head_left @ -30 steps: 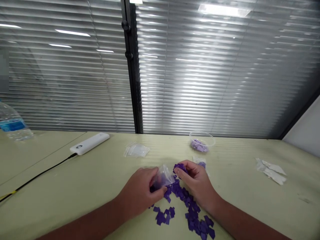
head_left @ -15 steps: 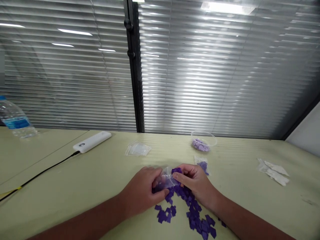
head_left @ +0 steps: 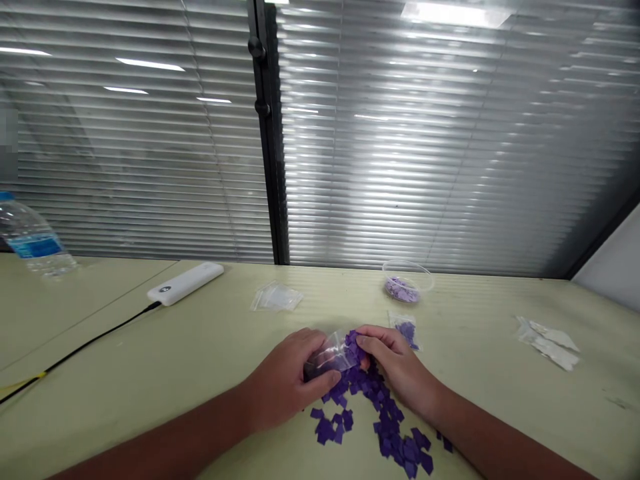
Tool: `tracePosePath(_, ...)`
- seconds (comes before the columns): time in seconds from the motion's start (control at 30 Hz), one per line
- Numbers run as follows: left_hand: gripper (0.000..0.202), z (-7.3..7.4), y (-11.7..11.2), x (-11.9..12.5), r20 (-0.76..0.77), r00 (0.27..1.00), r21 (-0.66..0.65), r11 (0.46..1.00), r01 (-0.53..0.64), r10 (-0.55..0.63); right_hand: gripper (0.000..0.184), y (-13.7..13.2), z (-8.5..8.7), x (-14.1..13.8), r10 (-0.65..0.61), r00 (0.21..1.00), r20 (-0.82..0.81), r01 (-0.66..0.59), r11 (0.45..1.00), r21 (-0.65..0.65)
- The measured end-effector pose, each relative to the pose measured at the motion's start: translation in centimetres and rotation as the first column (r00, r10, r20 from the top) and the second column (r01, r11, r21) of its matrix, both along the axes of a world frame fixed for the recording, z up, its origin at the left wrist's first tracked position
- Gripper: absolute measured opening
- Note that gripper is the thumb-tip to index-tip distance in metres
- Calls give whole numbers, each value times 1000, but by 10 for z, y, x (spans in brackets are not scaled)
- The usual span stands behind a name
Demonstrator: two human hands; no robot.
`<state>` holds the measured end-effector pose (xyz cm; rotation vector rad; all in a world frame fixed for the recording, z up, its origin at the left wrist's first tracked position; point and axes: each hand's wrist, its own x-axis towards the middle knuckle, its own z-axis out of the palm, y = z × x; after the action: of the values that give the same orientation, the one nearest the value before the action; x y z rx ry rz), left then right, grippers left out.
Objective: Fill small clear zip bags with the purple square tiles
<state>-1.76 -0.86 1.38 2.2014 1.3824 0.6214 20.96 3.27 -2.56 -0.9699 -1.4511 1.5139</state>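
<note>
My left hand [head_left: 295,377] is closed around a small clear zip bag [head_left: 330,353], its mouth facing right. At that mouth my right hand [head_left: 393,363] pinches a clump of dark purple paper pieces [head_left: 354,347]. Whether the clump lies partly inside the bag I cannot tell. Below both hands, loose purple paper pieces [head_left: 393,433] spread over the table in a curved trail, with a smaller group to the left. The right fingertips are partly hidden by the clump.
Beyond my hands lie flat clear bags [head_left: 277,297], a filled bag [head_left: 406,330] and a round clear container [head_left: 401,290] of lilac pieces. White packets [head_left: 550,343] rest at right. A white power bank [head_left: 185,283] with a black cable and a water bottle [head_left: 35,240] are at left.
My left hand has tilted the bag slightly. The purple clump in my right hand shows larger at the bag's mouth, and more loose pieces show beneath the bag.
</note>
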Motion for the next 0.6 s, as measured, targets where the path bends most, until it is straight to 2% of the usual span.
tracePosePath(0.17, 26, 0, 0, -1, 13, 1000, -2, 1000, 15, -15, 30, -3, 4, -1, -6, 999, -40, 7, 1000, 29)
tracePosePath(0.4, 22, -1, 1, -1, 82, 997, -85, 996, 0, 7, 30, -7, 8, -1, 15, 999, 43, -23, 982, 186)
tracePosePath(0.6, 22, 1, -1, -2, 148, 989, -111, 994, 25, -8, 28, -12, 9, 1, -42, 997, 63, 27, 973, 231)
